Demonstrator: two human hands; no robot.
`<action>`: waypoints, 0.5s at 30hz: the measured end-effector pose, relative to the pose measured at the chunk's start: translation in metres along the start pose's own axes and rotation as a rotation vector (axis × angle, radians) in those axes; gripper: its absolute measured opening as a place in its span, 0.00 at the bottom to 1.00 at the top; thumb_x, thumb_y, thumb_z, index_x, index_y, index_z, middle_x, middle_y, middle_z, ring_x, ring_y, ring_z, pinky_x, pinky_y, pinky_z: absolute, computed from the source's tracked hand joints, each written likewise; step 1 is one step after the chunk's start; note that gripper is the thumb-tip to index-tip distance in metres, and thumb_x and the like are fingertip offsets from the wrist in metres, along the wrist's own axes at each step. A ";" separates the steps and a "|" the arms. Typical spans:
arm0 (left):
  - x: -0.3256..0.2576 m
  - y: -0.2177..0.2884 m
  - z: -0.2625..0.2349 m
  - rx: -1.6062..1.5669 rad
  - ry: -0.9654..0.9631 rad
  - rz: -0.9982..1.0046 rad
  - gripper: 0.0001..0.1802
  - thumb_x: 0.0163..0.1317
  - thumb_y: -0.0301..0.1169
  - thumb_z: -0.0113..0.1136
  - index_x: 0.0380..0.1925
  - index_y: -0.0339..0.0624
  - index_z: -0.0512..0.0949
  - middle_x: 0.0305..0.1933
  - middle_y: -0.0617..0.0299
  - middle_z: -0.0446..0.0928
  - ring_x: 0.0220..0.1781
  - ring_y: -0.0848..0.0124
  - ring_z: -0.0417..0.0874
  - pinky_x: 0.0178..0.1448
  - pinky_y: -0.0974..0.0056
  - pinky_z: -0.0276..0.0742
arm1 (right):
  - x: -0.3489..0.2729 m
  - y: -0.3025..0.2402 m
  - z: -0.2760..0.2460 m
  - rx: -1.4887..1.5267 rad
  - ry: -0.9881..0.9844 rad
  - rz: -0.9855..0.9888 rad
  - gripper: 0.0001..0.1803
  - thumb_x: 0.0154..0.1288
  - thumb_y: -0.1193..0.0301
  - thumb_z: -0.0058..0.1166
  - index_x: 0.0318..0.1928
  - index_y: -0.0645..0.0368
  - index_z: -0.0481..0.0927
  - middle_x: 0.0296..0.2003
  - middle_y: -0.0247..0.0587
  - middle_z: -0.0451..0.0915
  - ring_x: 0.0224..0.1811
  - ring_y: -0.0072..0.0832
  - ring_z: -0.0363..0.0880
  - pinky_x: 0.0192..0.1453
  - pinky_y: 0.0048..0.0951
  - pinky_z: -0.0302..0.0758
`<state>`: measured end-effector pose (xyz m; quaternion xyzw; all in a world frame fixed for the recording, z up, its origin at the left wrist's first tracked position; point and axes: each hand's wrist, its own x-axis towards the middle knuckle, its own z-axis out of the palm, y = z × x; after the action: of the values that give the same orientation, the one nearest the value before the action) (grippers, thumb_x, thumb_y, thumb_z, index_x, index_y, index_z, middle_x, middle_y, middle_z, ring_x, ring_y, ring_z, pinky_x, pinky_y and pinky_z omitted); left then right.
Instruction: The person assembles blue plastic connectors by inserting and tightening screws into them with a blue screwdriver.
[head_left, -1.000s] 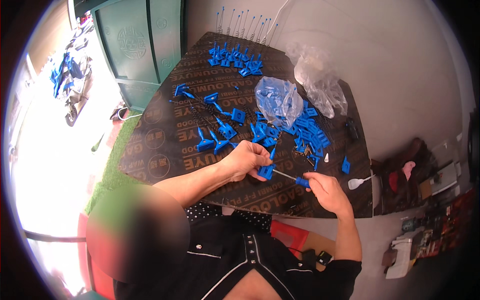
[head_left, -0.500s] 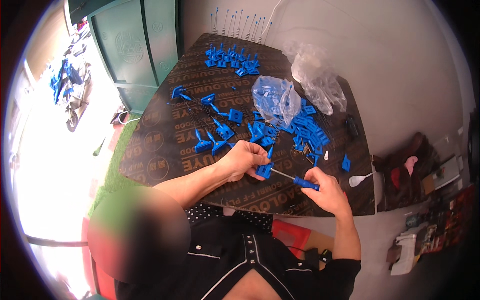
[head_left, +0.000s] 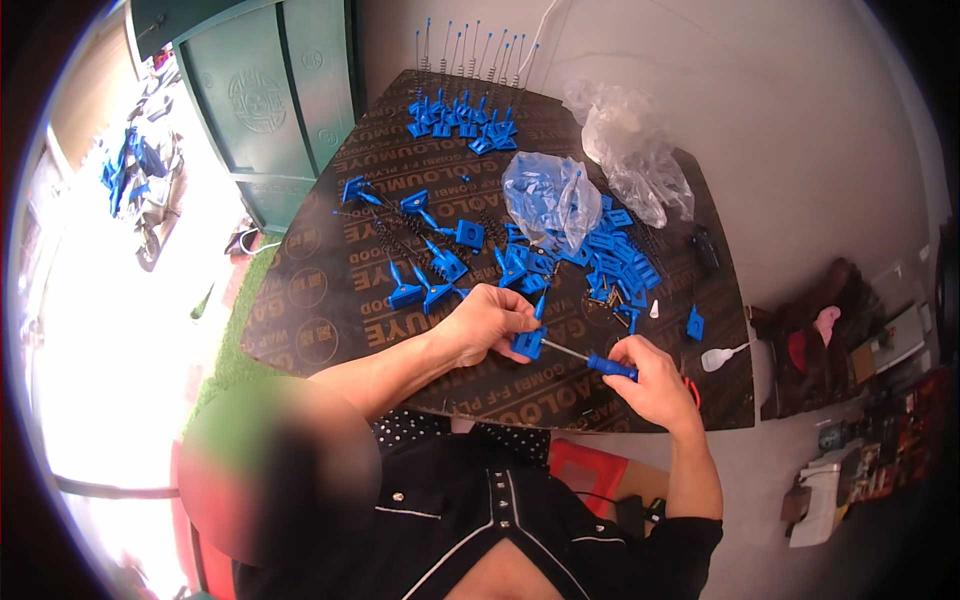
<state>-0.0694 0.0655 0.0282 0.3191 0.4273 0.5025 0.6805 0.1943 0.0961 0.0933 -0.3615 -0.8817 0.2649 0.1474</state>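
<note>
My left hand is closed on a blue plastic bracket that has a pointed blue stem standing up from it. Between the fingers of my right hand is the blue handle of a screwdriver. Its metal shaft runs leftward and its tip meets the side of the bracket. Beyond my hands, a heap of loose blue plastic parts lies beside a clear bag of blue pieces. Small screws are scattered near the heap's front edge.
Several blue brackets with stems and springs lie left of the bag on the dark printed board table. More brackets with upright springs stand at the far end. A crumpled clear bag and a white-tipped cable lie to the right.
Both hands keep nearly the same pose, with the screwdriver against the bracket. The view has shifted slightly, and something red now shows beside my right wrist.
</note>
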 end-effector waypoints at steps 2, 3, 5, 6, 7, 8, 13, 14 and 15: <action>0.000 -0.001 0.000 0.001 0.000 -0.008 0.03 0.60 0.21 0.61 0.29 0.31 0.77 0.28 0.58 0.78 0.26 0.70 0.83 0.30 0.64 0.89 | 0.000 -0.001 0.002 0.011 -0.045 0.131 0.10 0.57 0.73 0.60 0.35 0.66 0.75 0.36 0.52 0.80 0.39 0.46 0.80 0.42 0.39 0.74; 0.000 -0.002 0.000 0.006 0.006 -0.008 0.03 0.60 0.21 0.61 0.29 0.31 0.77 0.28 0.58 0.78 0.26 0.70 0.83 0.30 0.64 0.89 | 0.000 -0.002 0.004 0.013 -0.043 0.133 0.10 0.57 0.73 0.60 0.35 0.66 0.75 0.36 0.52 0.80 0.39 0.46 0.80 0.42 0.39 0.74; 0.000 -0.001 0.001 0.014 0.007 -0.010 0.03 0.60 0.21 0.61 0.29 0.31 0.77 0.28 0.58 0.78 0.26 0.70 0.83 0.30 0.64 0.89 | -0.001 -0.002 0.006 0.085 -0.082 0.191 0.09 0.59 0.73 0.58 0.37 0.66 0.76 0.37 0.54 0.80 0.41 0.47 0.80 0.43 0.40 0.74; 0.001 -0.001 0.001 0.014 0.004 -0.008 0.03 0.60 0.21 0.61 0.30 0.31 0.77 0.28 0.57 0.78 0.26 0.70 0.83 0.30 0.64 0.88 | -0.002 0.003 0.007 0.086 -0.079 0.194 0.09 0.59 0.73 0.58 0.37 0.66 0.76 0.37 0.54 0.80 0.41 0.47 0.80 0.43 0.40 0.74; 0.001 -0.001 0.001 0.013 0.003 -0.007 0.04 0.60 0.21 0.61 0.30 0.30 0.77 0.29 0.57 0.79 0.27 0.70 0.83 0.30 0.64 0.88 | -0.002 0.010 0.010 0.082 -0.024 0.097 0.09 0.60 0.74 0.57 0.38 0.66 0.76 0.37 0.54 0.79 0.40 0.47 0.80 0.43 0.40 0.74; 0.001 -0.001 0.001 0.016 0.001 -0.008 0.04 0.60 0.21 0.61 0.30 0.30 0.77 0.29 0.57 0.79 0.27 0.70 0.83 0.30 0.64 0.88 | -0.003 0.013 0.012 0.077 0.031 0.000 0.09 0.60 0.74 0.57 0.38 0.66 0.77 0.36 0.53 0.79 0.39 0.47 0.80 0.42 0.40 0.74; 0.002 -0.002 -0.002 0.022 0.017 -0.008 0.04 0.61 0.22 0.61 0.32 0.30 0.78 0.30 0.57 0.79 0.27 0.69 0.83 0.30 0.64 0.88 | -0.004 0.007 0.007 0.002 0.021 -0.026 0.08 0.59 0.75 0.56 0.39 0.66 0.77 0.33 0.49 0.77 0.36 0.42 0.79 0.40 0.37 0.74; 0.001 -0.002 -0.001 0.024 0.016 -0.010 0.04 0.61 0.22 0.61 0.32 0.30 0.78 0.30 0.57 0.79 0.27 0.69 0.83 0.30 0.64 0.88 | -0.004 0.005 0.007 0.013 0.056 -0.037 0.08 0.58 0.76 0.57 0.37 0.67 0.77 0.30 0.46 0.76 0.33 0.38 0.77 0.38 0.34 0.73; 0.001 -0.002 0.000 0.026 0.022 -0.010 0.04 0.61 0.22 0.61 0.32 0.30 0.78 0.30 0.57 0.79 0.27 0.69 0.83 0.30 0.64 0.88 | -0.005 0.004 0.007 0.014 0.057 -0.036 0.08 0.58 0.76 0.57 0.37 0.67 0.77 0.30 0.46 0.76 0.33 0.38 0.77 0.38 0.34 0.73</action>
<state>-0.0686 0.0658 0.0261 0.3202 0.4427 0.4970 0.6742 0.1965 0.0926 0.0846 -0.3522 -0.8815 0.2580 0.1799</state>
